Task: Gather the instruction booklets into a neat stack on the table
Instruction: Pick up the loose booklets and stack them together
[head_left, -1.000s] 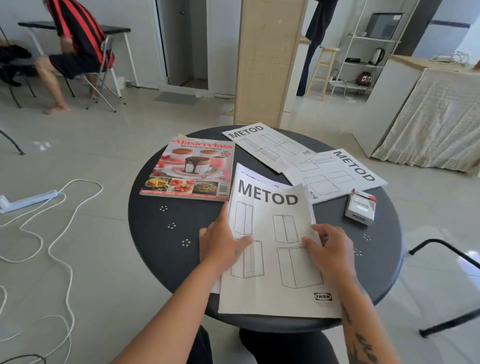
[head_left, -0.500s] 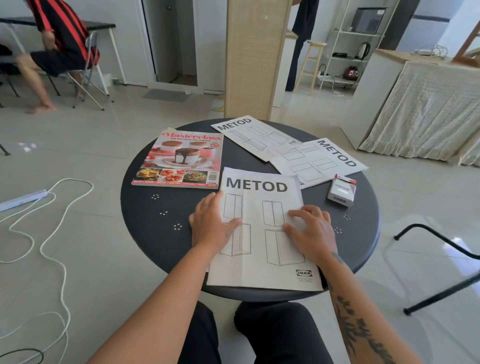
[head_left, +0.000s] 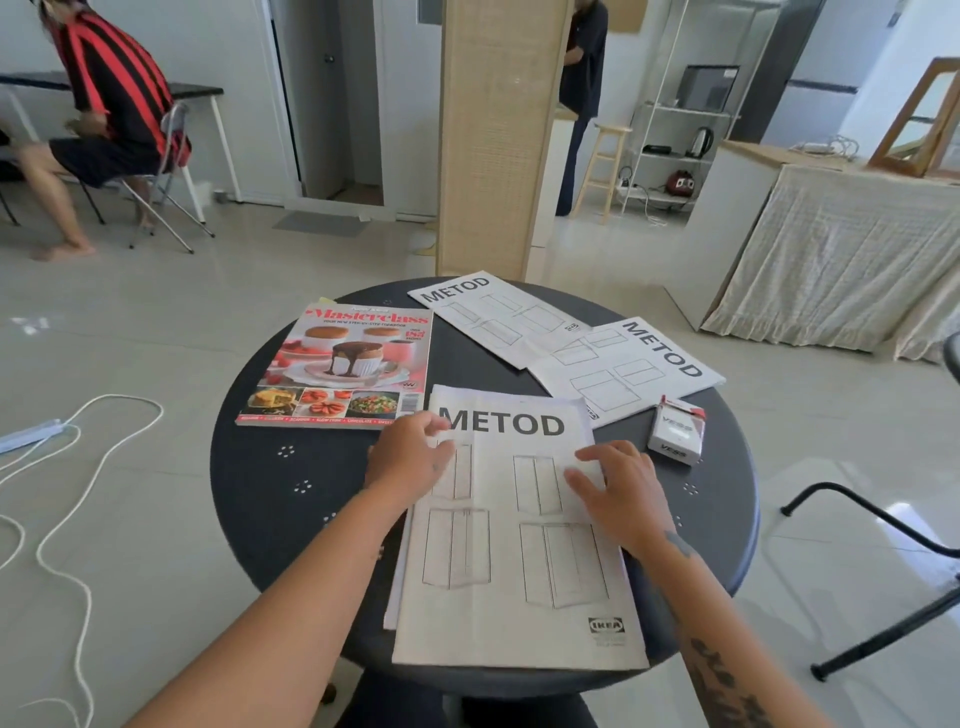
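Observation:
A white METOD booklet (head_left: 514, 561) lies flat at the near edge of the round black table (head_left: 270, 499), with another sheet's edge showing under its left side. My left hand (head_left: 410, 457) rests on its upper left part, fingers spread. My right hand (head_left: 621, 491) presses flat on its right side. Two more METOD booklets lie farther back: one (head_left: 493, 317) at the far middle, the other (head_left: 623, 369) overlapping it at the right.
A cooking magazine (head_left: 343, 364) lies at the table's left back. A small white carton (head_left: 675, 431) stands at the right. A white cable (head_left: 78, 499) trails on the floor at left. A black chair frame (head_left: 878, 525) is at right. A seated person (head_left: 104, 114) is far left.
The near booklet has settled flat on the table. Both hands have slid up along it towards its title and now lie spread on it.

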